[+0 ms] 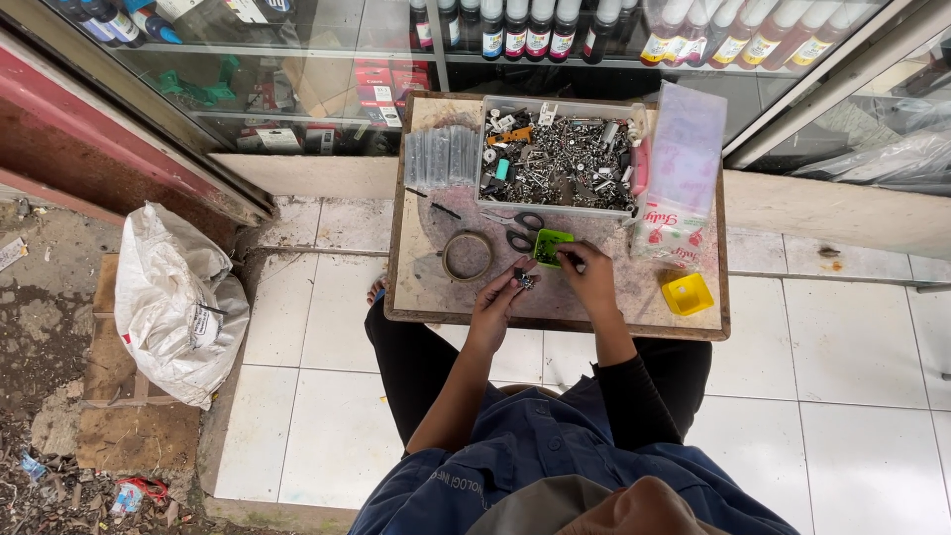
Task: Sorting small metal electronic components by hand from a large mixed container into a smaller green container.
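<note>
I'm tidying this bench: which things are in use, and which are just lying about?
In use: left hand with small metal parts; right hand with dark tool; green tray.
Lying about: scissors, tape roll, yellow tray, white sack.

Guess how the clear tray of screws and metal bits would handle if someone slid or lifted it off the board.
The clear tray is heaped with metal hardware, so it is probably heavy for its size. Its thin plastic walls may flex if lifted by one edge. Pushed across the worn wooden board, it would likely drag rather than glide, and loose bits could shift or spill.
</note>
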